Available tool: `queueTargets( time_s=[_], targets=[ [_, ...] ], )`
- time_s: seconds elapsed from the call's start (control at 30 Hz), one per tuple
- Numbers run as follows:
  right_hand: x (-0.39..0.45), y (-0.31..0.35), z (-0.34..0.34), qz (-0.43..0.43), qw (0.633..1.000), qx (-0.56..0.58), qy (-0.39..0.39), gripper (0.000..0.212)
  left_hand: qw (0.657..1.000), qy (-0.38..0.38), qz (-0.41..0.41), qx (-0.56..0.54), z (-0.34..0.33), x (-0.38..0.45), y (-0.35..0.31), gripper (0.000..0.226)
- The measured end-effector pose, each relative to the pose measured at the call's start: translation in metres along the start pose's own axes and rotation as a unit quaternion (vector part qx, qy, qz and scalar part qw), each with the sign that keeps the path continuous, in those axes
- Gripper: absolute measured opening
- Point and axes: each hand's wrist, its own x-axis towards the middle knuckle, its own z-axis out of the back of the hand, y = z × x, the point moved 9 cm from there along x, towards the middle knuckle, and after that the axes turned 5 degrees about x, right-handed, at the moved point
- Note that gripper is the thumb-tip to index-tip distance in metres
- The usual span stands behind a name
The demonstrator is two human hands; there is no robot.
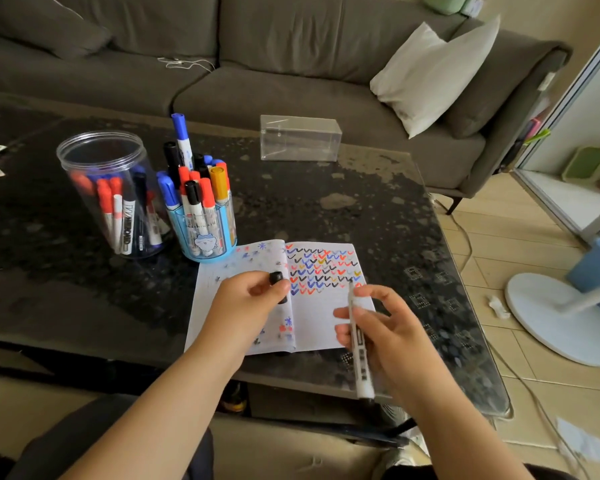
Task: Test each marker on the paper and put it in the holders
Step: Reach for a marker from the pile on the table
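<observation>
The right hand [392, 327] has its grip closed round a white-barrelled black marker [358, 337], long axis running 6 to 12 o'clock, tip on the open white paper notebook [312, 327]. The left hand [246, 299], nearer the holders, pinches the black cap [276, 278]. At 10 o'clock on the dark glass bench [361, 209] stand the blue pen holder [201, 237] and clear plastic jar [111, 192]; a grey sofa [291, 81] lies beyond

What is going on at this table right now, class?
A person is testing markers on an open notebook lying on a dark table. The right hand holds an uncapped marker with its tip at the rows of coloured ticks, while the left hand pinches the black cap. A blue holder and a clear jar beside the notebook already hold many markers.
</observation>
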Motion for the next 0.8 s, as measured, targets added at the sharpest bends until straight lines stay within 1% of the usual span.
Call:
queueTargets(
  time_s=[0.1, 0.13, 0.2, 0.27, 0.3, 0.33, 0.4, 0.43, 0.5, 0.63, 0.7, 0.8],
  targets=[
    [0.020, -0.003, 0.007, -0.026, 0.993, 0.117, -0.006, 0.021, 0.996, 0.017, -0.035, 0.075, -0.008, 0.011, -0.002, 0.002],
    [0.026, -0.005, 0.007, -0.031, 0.990, 0.141, 0.003, 0.021, 0.994, 0.022, -0.043, 0.100, -0.010, 0.015, -0.002, 0.005],
    [0.037, -0.008, 0.007, -0.021, 0.990, 0.137, 0.027, 0.023, 0.987, 0.030, -0.058, 0.145, -0.017, 0.023, -0.001, 0.014],
    [0.049, -0.011, 0.009, 0.003, 0.998, 0.064, 0.028, 0.016, 0.983, 0.039, -0.078, 0.162, -0.022, 0.028, 0.001, 0.017],
    [0.056, -0.012, 0.011, 0.019, 1.000, 0.001, 0.018, 0.010, 0.982, 0.042, -0.085, 0.163, -0.025, 0.031, 0.002, 0.016],
    [0.062, -0.010, 0.012, 0.038, 0.997, -0.068, 0.005, 0.011, 0.981, 0.045, -0.092, 0.163, -0.027, 0.032, 0.004, 0.015],
    [0.074, -0.003, 0.013, 0.079, 0.980, -0.182, -0.016, 0.032, 0.980, 0.044, -0.105, 0.163, -0.031, 0.035, 0.005, 0.014],
    [0.079, 0.000, 0.012, 0.097, 0.972, -0.213, -0.019, 0.038, 0.978, 0.042, -0.118, 0.165, -0.034, 0.036, 0.004, 0.013],
    [0.088, 0.003, 0.011, 0.117, 0.965, -0.232, -0.023, 0.038, 0.972, 0.044, -0.147, 0.178, -0.040, 0.035, -0.001, 0.013],
    [0.106, -0.005, 0.012, 0.147, 0.948, -0.278, -0.036, 0.022, 0.952, 0.038, -0.187, 0.238, -0.055, 0.033, -0.002, 0.012],
    [0.108, -0.008, 0.018, 0.171, 0.945, -0.275, -0.051, 0.025, 0.947, 0.022, -0.197, 0.253, -0.057, 0.033, -0.001, 0.012],
    [0.107, -0.008, 0.022, 0.199, 0.943, -0.259, -0.058, 0.035, 0.945, -0.001, -0.205, 0.255, -0.057, 0.034, -0.003, 0.012]
  ],
)
